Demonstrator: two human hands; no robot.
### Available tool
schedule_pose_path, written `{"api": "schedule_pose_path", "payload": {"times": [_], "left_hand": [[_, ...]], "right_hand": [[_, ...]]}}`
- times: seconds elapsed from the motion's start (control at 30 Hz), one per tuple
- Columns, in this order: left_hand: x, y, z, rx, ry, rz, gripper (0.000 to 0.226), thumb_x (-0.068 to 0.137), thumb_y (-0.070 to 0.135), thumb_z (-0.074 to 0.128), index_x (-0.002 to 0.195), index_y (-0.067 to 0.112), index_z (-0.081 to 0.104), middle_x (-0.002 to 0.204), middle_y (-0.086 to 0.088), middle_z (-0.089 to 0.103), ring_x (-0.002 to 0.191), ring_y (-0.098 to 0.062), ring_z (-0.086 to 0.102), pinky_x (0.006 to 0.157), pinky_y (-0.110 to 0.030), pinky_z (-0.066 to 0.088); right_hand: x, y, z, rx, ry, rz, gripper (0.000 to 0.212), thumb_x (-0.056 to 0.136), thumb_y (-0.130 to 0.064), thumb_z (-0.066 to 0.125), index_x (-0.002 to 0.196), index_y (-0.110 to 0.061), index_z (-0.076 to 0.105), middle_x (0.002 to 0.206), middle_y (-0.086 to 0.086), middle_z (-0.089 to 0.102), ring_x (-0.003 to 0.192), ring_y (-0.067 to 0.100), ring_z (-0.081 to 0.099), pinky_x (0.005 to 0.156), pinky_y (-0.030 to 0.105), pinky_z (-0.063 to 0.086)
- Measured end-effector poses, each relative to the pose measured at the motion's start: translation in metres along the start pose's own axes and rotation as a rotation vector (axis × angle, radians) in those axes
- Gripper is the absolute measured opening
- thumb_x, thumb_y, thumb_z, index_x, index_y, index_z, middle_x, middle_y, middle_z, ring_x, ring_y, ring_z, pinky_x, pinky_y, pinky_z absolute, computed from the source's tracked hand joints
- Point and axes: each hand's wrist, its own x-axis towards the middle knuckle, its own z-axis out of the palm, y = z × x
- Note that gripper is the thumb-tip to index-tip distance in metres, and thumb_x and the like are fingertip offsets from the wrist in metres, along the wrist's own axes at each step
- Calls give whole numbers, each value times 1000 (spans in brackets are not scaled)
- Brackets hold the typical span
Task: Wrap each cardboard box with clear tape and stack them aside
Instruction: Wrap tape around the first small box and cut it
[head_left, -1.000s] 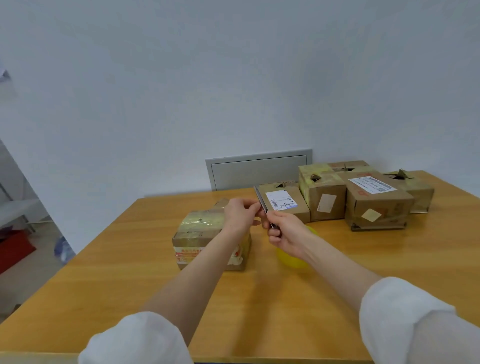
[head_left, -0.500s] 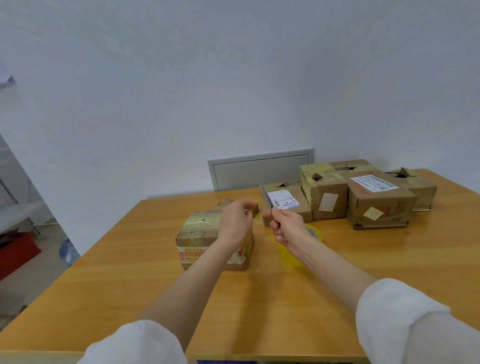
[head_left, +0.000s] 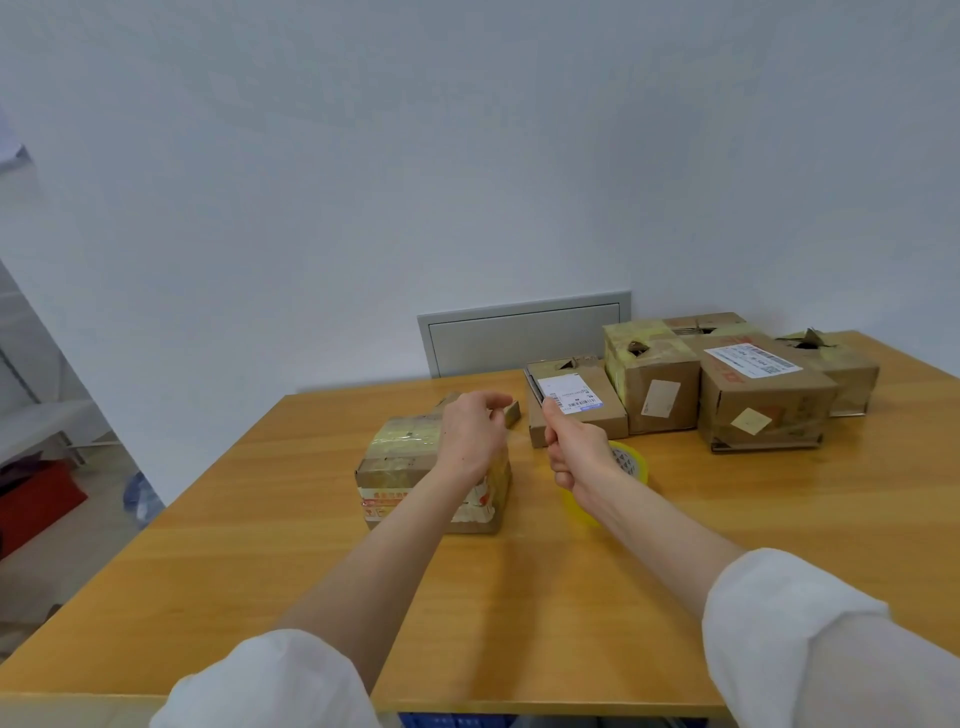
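Since half a second ago the two hands have drawn apart: then their fingertips nearly met above the box, and now a clear gap of table shows between them. The left hand (head_left: 470, 434) hovers over the tape-wrapped brown cardboard box (head_left: 415, 467), fingers curled loosely with thumb and forefinger close together; whether they pinch tape I cannot tell. The right hand (head_left: 574, 447) is closed in a fist around a thin dark blade-like tool (head_left: 535, 387), whose tip points toward 11 o'clock.

The wrapped box sits on the orange wooden table (head_left: 260, 571) directly beneath the left hand and at 9 o'clock from the right hand. The yellow roll of clear tape (head_left: 631, 462) lies flat, partly hidden under the right wrist. At 1 o'clock from the right hand, a cluster of brown cardboard boxes (head_left: 727, 384) with white labels stands near the wall.
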Motion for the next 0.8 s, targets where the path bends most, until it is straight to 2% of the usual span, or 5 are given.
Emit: {"api": "schedule_pose_path", "payload": {"times": [0.23, 0.43, 0.6, 0.73, 0.8], "left_hand": [[1, -4, -2, 4, 1, 12, 29, 95, 8, 48, 116, 13, 68, 119, -2, 67, 112, -15, 59, 94, -26, 44], [0, -13, -5, 226, -56, 90, 34, 94, 17, 49, 125, 15, 62, 128, -1, 61, 119, -16, 54, 98, -29, 43], [-6, -23, -5, 512, -252, 84, 60, 89, 38, 50, 145, 20, 37, 153, -2, 34, 142, -19, 27, 118, -45, 18], [-7, -31, -6, 594, -336, 89, 60, 94, 35, 47, 149, 19, 29, 158, -1, 20, 145, -19, 20, 114, -42, 29], [-6, -34, -5, 621, -350, 101, 59, 96, 32, 45, 150, 18, 26, 159, -1, 18, 146, -19, 16, 116, -40, 25]], "right_hand": [[-2, -5, 5, 11, 28, 58, 46, 91, -56, 53, 68, -16, 47, 45, -6, 34, 42, 9, 25, 39, 21, 21], [8, -3, 13, 135, -66, 65, 35, 103, -32, 40, 85, -8, 57, 60, 2, 44, 42, 9, 32, 42, 21, 26], [11, 2, 16, 139, -67, 56, 27, 104, -18, 36, 93, -9, 60, 69, 8, 53, 55, 13, 45, 54, 25, 42], [12, 3, 16, 82, -60, 34, 25, 103, -15, 38, 94, -6, 59, 69, 5, 49, 50, 10, 37, 44, 20, 33], [13, 4, 16, 43, -54, 22, 26, 104, -18, 39, 91, -7, 60, 65, 2, 45, 46, 9, 32, 38, 17, 26]]}}
